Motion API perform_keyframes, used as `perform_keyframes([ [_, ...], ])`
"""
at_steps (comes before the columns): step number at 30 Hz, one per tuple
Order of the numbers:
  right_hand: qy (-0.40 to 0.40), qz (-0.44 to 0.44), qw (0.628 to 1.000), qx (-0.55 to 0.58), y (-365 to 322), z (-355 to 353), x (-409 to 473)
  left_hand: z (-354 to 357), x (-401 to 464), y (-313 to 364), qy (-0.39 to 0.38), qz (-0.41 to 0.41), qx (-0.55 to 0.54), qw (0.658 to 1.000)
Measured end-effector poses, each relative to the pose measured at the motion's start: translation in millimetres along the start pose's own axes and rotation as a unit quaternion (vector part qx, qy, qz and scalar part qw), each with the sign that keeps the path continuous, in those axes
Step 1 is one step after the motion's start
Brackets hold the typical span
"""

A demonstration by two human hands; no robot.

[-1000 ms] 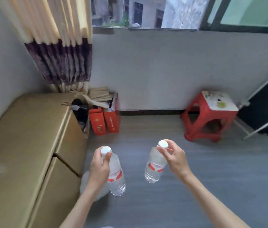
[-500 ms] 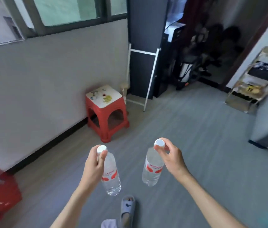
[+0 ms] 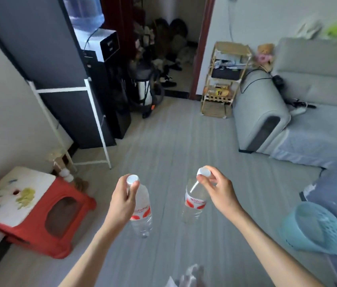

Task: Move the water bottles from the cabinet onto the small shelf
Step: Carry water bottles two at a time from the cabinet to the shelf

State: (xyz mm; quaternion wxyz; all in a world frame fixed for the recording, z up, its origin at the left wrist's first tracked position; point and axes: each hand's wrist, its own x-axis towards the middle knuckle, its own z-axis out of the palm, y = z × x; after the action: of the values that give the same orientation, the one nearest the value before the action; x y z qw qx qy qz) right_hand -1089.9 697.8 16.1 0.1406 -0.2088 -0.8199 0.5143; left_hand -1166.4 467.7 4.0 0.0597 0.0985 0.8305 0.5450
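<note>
Clear bottles hang by their white caps: left hand pinches one bottle, right hand another; red labels blurred, unreadable.

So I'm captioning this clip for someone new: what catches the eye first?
Two clear water bottles dangle by their white caps at centre: the left bottle from the left hand, the right bottle from the right hand. A red stool sits lower left; the small shelf stands beside the doorway.
</note>
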Motion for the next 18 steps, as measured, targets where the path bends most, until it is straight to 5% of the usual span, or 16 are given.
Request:
perform_keyframes([
  [18,0.060,0.032,0.998,-0.008,56,-110,389,216,377,104,-0.087,0.047,0.029,0.995],
])
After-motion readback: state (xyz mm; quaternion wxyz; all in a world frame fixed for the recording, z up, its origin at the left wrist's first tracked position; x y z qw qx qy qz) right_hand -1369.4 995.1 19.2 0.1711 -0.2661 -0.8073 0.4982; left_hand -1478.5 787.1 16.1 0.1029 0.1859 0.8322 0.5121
